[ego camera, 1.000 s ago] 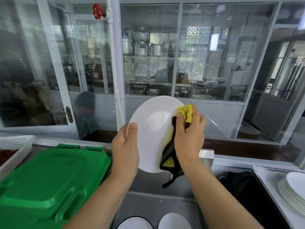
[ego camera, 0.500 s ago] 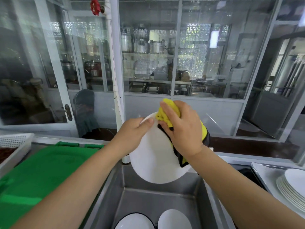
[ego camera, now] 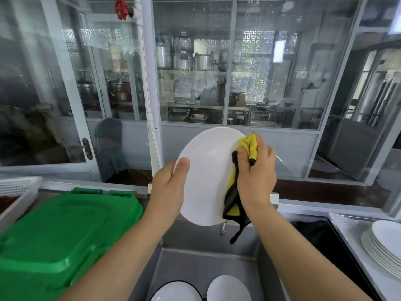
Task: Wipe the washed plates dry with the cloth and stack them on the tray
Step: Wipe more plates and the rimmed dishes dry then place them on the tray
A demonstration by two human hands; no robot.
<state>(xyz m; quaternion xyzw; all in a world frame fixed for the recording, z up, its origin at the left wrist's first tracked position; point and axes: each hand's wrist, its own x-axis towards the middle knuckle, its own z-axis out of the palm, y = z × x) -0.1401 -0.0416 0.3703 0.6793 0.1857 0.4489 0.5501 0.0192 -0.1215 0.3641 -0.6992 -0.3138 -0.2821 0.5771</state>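
Above the steel sink [ego camera: 201, 263] before the kitchen's glass partition, I see my left hand [ego camera: 171, 190] gripping the white plate [ego camera: 208, 170] by its left rim, upright, while my right hand [ego camera: 256, 170] clutches the yellow cloth [ego camera: 249, 145] against its right edge; dried plates [ego camera: 384, 246] sit stacked on the tray [ego camera: 345, 224] at right

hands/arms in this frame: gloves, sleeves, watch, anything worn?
Nothing worn shows. Left hand and right hand are bare, no gloves, no rings visible. Both forearms are bare up to the frame edge: no sleeves, watch, bands or markings in view.
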